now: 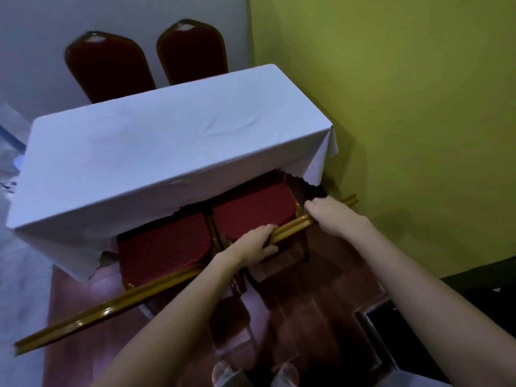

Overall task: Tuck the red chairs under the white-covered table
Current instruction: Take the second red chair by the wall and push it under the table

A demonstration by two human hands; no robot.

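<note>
While the left chair sits half under the table, your left hand and right hand both clutch the gold top rail of the right chair, its seat partly beneath the cloth.

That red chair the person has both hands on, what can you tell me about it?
The near right chair has a dark red seat cushion with a fine dotted pattern and a glossy golden frame that looks like metal. Its seat sits partly under the white tablecloth, beside a matching chair on its left. The left hand and the right hand both grip the top rail of its backrest. Its legs are mostly hidden.
</note>
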